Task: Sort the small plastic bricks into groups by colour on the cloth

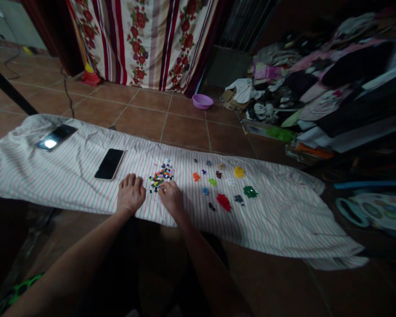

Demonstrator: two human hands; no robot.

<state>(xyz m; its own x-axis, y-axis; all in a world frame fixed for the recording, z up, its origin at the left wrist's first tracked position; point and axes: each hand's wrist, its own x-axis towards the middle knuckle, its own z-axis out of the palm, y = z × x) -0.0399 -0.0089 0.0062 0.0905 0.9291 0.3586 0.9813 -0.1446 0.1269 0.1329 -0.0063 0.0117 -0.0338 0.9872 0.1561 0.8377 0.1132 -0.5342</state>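
Observation:
A mixed pile of tiny coloured pieces (161,176), too small to name for certain, lies on a striped cloth (79,176). At the near edge of this pile is my right hand (172,197), thumb and finger pinched together; what is between them is too small to make out. My left hand (131,193) rests on the cloth just left of the pile, fingers curled in and nothing seen in them. To the right, similar pieces lie in small groups by colour, among them red pieces (223,202), yellow pieces (239,171), green pieces (250,191) and orange pieces (196,176).
A dark-screened phone (110,164) lies left of my left hand. Farther left is a flat device (56,137) with a bright reflection. Beyond the cloth, a purple basin (202,101) stands on the tiled floor before a flowered curtain (138,44). Heaped clothes (313,75) fill the right.

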